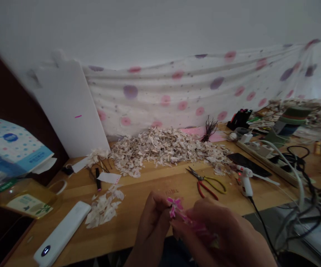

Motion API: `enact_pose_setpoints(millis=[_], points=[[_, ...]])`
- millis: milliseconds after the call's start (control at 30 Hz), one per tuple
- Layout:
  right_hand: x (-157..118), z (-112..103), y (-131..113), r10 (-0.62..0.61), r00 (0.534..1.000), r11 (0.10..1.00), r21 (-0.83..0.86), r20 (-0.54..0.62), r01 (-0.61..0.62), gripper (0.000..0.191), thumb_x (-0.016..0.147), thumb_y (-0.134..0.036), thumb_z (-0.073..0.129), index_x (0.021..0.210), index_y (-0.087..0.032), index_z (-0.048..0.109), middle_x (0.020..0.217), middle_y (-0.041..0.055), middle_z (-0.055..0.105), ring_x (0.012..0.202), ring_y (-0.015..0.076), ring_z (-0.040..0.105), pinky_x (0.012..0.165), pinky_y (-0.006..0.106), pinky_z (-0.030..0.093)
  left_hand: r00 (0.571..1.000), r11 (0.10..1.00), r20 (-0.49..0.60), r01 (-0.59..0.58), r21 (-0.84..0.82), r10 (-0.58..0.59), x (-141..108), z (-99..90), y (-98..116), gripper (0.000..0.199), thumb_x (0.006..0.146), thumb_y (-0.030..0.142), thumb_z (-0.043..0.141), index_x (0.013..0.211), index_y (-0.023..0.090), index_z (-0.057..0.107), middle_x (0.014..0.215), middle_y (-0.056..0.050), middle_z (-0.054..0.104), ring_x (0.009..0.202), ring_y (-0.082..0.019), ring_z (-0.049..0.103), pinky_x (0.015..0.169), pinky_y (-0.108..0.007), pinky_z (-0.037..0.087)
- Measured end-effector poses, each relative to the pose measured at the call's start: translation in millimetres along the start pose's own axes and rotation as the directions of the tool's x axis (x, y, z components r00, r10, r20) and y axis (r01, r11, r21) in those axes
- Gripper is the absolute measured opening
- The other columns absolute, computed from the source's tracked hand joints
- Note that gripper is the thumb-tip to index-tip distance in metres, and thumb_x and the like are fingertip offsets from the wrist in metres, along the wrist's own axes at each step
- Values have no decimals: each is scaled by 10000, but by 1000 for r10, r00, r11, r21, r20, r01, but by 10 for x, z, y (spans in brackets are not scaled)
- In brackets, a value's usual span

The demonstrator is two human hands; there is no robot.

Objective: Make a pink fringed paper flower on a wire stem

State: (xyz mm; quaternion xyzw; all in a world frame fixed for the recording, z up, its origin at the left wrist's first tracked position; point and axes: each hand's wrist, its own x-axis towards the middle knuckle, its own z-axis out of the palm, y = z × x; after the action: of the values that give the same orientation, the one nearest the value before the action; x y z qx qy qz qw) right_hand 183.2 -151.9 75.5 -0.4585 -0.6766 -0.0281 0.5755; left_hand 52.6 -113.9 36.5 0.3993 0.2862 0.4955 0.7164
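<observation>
Just over the table's front edge, my two hands meet around a small pink flower (pixel 175 206). My left hand (pixel 155 218) has its thumb and fingers pinched together at the left side of the flower. From the right, my right hand (pixel 221 226) is closed around a pink, partly blurred length that runs back from the flower. How the two pink parts join is hidden by my fingers. Beyond my hands lie pliers (pixel 205 181) with one red and one yellow handle, jaws pointing away. A white hot glue gun (pixel 245 180) stands to their right.
A heap of dried pale petals (pixel 160 148) lies at the back, with a smaller petal pile (pixel 104 205) at left. A white power bank (pixel 62 233), a bottle of yellow liquid (pixel 23 200) and a tissue pack (pixel 12 144) line the left. Right are a dark phone (pixel 249 165), power strip (pixel 268 163) and tangled cables.
</observation>
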Motion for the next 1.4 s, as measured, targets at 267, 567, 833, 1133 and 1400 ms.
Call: enact_pose_setpoints(millis=[267,567,833,1133,1400], points=[[-40,27,8,21,998,1000,-4,-53,-21,109,972,-350,678,1031,-286,613,713,-70,735,503,108,684,511,194,536,996,999,86,-1,-40,5,12,2,-4,455,767,565,846,799,216,555,614,47,629,568,-126,598,607,-247,452],[-6,-110,30,-52,984,999,2,168,52,95,970,-204,658,1043,-256,627,677,-43,689,524,109,654,454,195,464,997,998,83,13,-63,-8,2,9,-11,450,787,576,825,769,226,543,518,73,557,518,-124,576,612,-261,454],[98,-205,40,-101,973,990,-78,208,120,123,1013,-280,611,1118,-258,551,706,-47,712,531,96,671,506,178,510,987,998,162,9,-58,0,20,-98,-99,391,825,560,795,819,215,611,594,34,626,479,-105,542,547,-242,445],[184,-288,2,-198,942,971,-75,272,226,84,1018,-247,598,946,-224,634,614,-36,657,523,118,639,527,234,531,958,996,282,-39,-75,59,66,-231,-188,292,899,460,749,860,208,607,800,-7,682,583,-111,613,577,-229,453],[251,-357,27,-260,909,955,-52,326,292,175,1048,-246,551,925,-194,664,604,-24,658,532,119,648,564,254,544,969,1000,245,24,19,-28,33,-227,-119,357,856,568,745,867,225,649,807,-27,684,608,-154,613,583,-272,441]])
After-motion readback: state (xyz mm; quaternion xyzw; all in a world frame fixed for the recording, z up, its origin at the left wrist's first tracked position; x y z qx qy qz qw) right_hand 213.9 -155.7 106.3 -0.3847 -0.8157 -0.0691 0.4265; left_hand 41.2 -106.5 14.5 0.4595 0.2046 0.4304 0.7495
